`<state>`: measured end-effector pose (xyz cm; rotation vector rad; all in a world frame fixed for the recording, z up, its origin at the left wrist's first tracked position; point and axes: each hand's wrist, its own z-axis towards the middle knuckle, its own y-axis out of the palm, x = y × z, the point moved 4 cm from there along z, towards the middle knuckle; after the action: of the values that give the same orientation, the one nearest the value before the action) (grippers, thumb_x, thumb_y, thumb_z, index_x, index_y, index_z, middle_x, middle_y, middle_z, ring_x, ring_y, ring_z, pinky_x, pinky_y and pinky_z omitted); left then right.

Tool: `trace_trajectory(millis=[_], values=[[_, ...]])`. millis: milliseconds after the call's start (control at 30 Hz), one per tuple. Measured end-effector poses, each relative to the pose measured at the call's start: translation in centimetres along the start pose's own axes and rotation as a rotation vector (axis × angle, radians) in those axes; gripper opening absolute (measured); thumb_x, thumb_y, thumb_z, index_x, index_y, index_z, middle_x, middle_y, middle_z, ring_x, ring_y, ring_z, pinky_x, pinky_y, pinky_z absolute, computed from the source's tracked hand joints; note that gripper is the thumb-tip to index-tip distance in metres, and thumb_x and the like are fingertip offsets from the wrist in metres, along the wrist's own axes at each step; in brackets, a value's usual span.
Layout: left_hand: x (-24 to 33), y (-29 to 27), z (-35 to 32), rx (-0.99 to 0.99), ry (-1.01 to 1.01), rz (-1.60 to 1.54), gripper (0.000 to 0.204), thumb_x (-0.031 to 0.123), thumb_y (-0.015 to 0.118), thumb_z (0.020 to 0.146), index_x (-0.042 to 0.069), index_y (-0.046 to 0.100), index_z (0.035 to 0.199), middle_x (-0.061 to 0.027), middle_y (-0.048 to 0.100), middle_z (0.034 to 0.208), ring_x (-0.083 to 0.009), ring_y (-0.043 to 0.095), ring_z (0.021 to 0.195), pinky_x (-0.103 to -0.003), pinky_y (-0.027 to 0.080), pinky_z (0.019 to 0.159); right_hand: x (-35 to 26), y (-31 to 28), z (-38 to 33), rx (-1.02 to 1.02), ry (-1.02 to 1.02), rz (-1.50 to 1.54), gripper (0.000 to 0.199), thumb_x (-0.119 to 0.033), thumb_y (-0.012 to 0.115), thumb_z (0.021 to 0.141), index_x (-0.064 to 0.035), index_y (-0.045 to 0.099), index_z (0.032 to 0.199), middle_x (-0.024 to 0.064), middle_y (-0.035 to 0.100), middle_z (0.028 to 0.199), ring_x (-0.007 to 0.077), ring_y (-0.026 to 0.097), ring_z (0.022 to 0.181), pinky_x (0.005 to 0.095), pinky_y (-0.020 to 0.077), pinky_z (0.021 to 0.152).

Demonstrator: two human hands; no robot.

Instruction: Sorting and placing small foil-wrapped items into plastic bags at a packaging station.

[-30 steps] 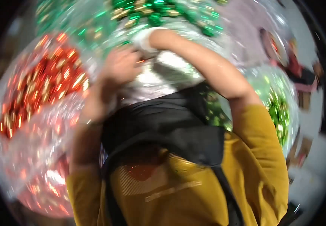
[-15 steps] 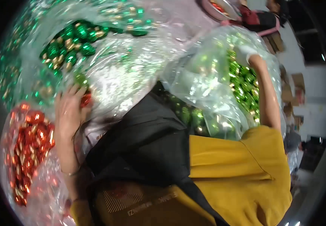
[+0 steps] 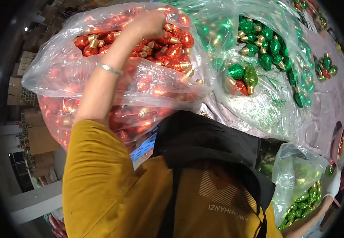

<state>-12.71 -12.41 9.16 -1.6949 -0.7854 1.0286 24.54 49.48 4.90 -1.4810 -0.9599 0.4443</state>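
My bare left hand (image 3: 150,24) reaches into a clear plastic bag (image 3: 57,73) of glittery red bulb-shaped ornaments (image 3: 174,51) with gold caps. Its fingers dip out of sight among them. Off at the lower right, my white-gloved right hand (image 3: 331,183) is above a bag of light-green ornaments (image 3: 305,204), its fingers closed round a light-green bulb ornament (image 3: 329,170). Between the hands, a dark-green ornament (image 3: 236,71), a light-green ornament (image 3: 250,76) and a red ornament (image 3: 241,88) lie close together on clear plastic.
An opened bag of dark-green ornaments (image 3: 274,47) spreads across the pink-covered table (image 3: 319,123). A small mixed cluster of ornaments (image 3: 327,68) sits farther right, near a basin (image 3: 340,144) holding red pieces. Cardboard boxes (image 3: 43,141) are stacked at the left.
The view has swung left. My left hand has let go of the light-green and red ornaments and moved into the red bag. My right hand has come up out of the light-green ornaments.
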Motion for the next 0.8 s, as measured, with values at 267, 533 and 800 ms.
trace_trajectory(millis=[267,533,800], values=[[4.1,17.0,5.0,-0.165,0.057,-0.17,0.035,0.028,0.067,0.075,-0.003,0.067,0.09,-0.0209,0.067,0.097,-0.0343,0.065,0.094,-0.044,0.052,0.079,-28.1,-8.6,-0.4,0.148,-0.845,0.534,0.041,-0.002,0.064,0.069,0.0023,0.053,0.108,0.0199,0.054,0.1,0.0322,0.057,0.098,0.0375,0.045,0.087],[3.1,6.2,4.7,0.038,0.147,-0.88,0.037,0.022,0.071,0.076,-0.003,0.063,0.101,-0.0122,0.065,0.074,-0.0151,0.064,0.057,-0.029,0.049,0.049,-36.5,-5.7,-4.6,0.074,-1.116,0.506,0.043,-0.015,0.063,0.068,-0.0031,0.057,0.108,0.0187,0.055,0.116,0.0346,0.055,0.107,0.0395,0.0467,0.089],[19.9,1.6,1.1,0.231,0.736,-0.626,0.043,0.017,0.069,0.076,0.001,0.059,0.114,-0.0135,0.062,0.101,-0.0278,0.06,0.098,-0.039,0.047,0.088,-37.6,-2.3,-4.0,0.17,-1.236,0.482,0.041,-0.017,0.065,0.067,-0.0035,0.06,0.105,0.013,0.056,0.114,0.0338,0.055,0.102,0.0405,0.0466,0.088]])
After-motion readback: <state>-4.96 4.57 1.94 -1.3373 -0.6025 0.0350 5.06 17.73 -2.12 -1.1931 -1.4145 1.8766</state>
